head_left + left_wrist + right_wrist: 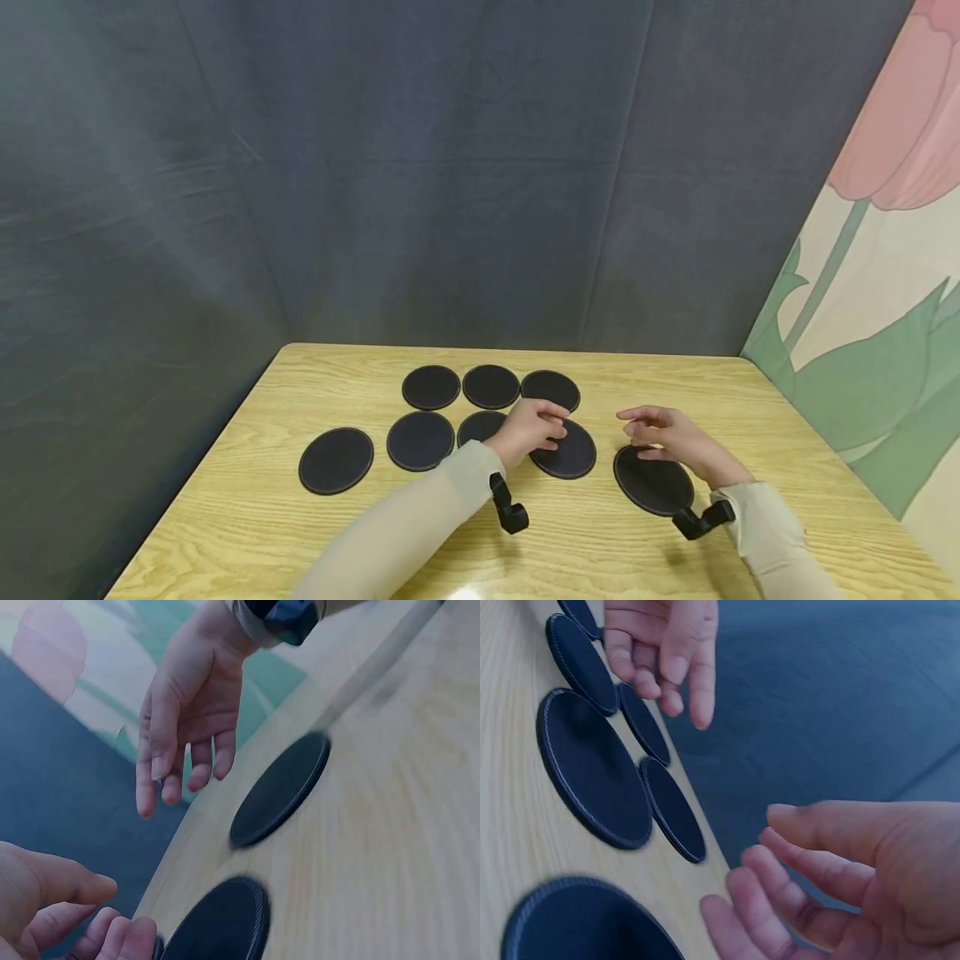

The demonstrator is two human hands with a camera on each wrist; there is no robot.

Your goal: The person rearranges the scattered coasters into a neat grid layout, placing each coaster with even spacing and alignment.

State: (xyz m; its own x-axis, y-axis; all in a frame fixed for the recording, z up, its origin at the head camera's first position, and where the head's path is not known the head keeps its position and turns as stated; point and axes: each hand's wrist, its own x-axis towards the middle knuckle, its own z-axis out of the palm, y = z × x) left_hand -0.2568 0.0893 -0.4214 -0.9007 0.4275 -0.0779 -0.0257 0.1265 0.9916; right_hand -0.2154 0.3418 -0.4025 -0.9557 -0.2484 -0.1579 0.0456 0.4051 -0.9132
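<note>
Round black coasters with stitched rims lie flat on the wooden table. My left hand point(529, 431) hovers over one coaster point(568, 458), its fingers loosely bent and holding nothing. Another coaster point(477, 427) is partly covered by that hand and sleeve. To the right, my right hand point(681, 443) hangs above the far edge of a separate coaster point(652, 487), fingers relaxed. In the left wrist view the right hand point(199, 701) has nothing in its grasp. The right wrist view shows both palms facing each other, with a gap between them.
Three coasters form a back row, the middle one point(491, 387) beside its neighbours. Two more, a coaster point(420, 441) and a farther-left coaster point(336, 461), lie on the left of the table point(247, 517). A dark curtain point(450, 183) hangs behind; a tulip-patterned panel point(892, 350) stands at right.
</note>
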